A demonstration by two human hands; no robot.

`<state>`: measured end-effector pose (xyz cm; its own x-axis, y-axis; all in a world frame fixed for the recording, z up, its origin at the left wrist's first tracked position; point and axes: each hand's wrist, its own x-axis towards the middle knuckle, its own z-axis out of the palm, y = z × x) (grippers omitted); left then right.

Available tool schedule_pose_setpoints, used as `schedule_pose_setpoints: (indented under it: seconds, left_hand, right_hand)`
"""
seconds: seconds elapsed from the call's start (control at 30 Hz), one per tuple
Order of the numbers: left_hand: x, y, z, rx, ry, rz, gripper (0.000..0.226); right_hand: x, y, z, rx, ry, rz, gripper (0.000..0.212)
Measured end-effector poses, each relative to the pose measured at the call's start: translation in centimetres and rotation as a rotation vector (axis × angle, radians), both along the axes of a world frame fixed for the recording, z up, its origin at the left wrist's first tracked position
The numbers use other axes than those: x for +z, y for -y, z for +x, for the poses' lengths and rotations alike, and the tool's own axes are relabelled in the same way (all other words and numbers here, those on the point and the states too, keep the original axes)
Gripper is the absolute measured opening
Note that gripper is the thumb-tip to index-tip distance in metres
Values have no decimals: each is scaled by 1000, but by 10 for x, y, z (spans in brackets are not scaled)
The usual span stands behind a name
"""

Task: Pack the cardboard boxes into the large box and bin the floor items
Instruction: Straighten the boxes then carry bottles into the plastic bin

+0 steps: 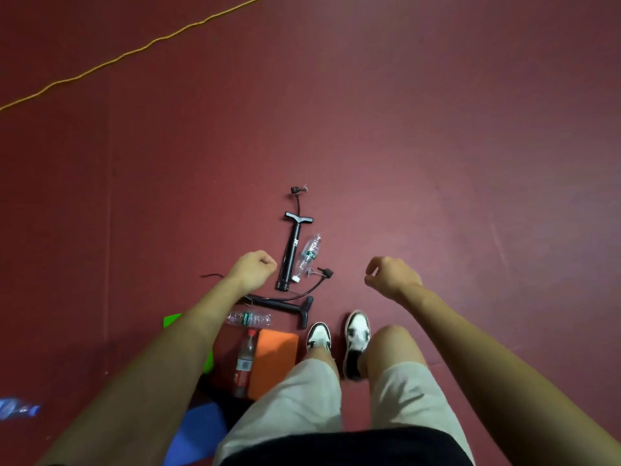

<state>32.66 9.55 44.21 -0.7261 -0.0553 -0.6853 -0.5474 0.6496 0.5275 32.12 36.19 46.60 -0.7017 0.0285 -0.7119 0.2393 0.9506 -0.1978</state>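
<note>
Several items lie on the dark red floor in front of my feet. One black hand pump (293,252) lies lengthwise and a second black pump (285,305) lies crosswise below it. A clear crushed bottle (308,255) rests beside the first pump and another clear bottle (249,319) beside the second. A red-labelled cola bottle (244,363) lies next to an orange block (274,361). My left hand (252,269) hovers over the pumps, fingers loosely curled and holding nothing. My right hand (389,275) hangs to the right, loosely curled and empty. No cardboard box is in view.
A green block (171,320) and a blue block (198,432) show partly behind my left arm. A blurred blue-capped bottle (18,408) lies at the far left. A yellow rope (134,52) crosses the top left. My two shoes (337,338) stand right of the orange block.
</note>
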Motion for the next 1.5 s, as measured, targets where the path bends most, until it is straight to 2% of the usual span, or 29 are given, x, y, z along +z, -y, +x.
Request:
schedule_pose_setpoints:
  seconds: [0.17, 0.27, 0.4, 0.5, 0.6, 0.7, 0.8, 0.97, 1.07, 1.2, 1.33, 1.5]
  left_hand:
    - [-84, 5, -68, 79, 4, -24, 14]
    - [-159, 10, -102, 101, 13, -49, 11]
    - [-273, 10, -139, 123, 24, -75, 7]
    - [-364, 10, -157, 128, 44, -84, 18]
    - [-442, 8, -166, 141, 81, -85, 30]
    - [-506, -1, -168, 121, 94, -123, 47]
    - [-541, -11, -162, 67, 137, -206, 64]
    - [-567, -27, -147, 64, 131, -264, 70]
    - [-572, -35, -145, 107, 96, -214, 68]
    - [-561, -29, -151, 123, 61, -165, 68]
    - [-507, -9, -169, 134, 1, -143, 68]
    - [-386, 1, -187, 149, -82, -114, 64]
  right_hand:
    - [-90, 23, -84, -120, 4, -88, 28]
    - [-175, 40, -127, -238, 23, -187, 35]
    - [-301, 57, -171, -443, 97, -274, 54]
    - [-396, 63, -193, -604, 156, -312, 53]
    - [-472, 67, -207, -789, 270, -349, 77]
    - [-531, 67, -217, -827, 345, -387, 85]
    - [-571, 72, -215, -828, 388, -447, 84]
    - [-598, 83, -204, -860, 294, -481, 71]
    - [-600, 80, -202, -900, 221, -491, 59]
    - [-584, 62, -209, -948, 138, -491, 61]
    - [-532, 48, -225, -971, 73, -523, 67]
    - [-419, 45, -236, -940, 10, -570, 66]
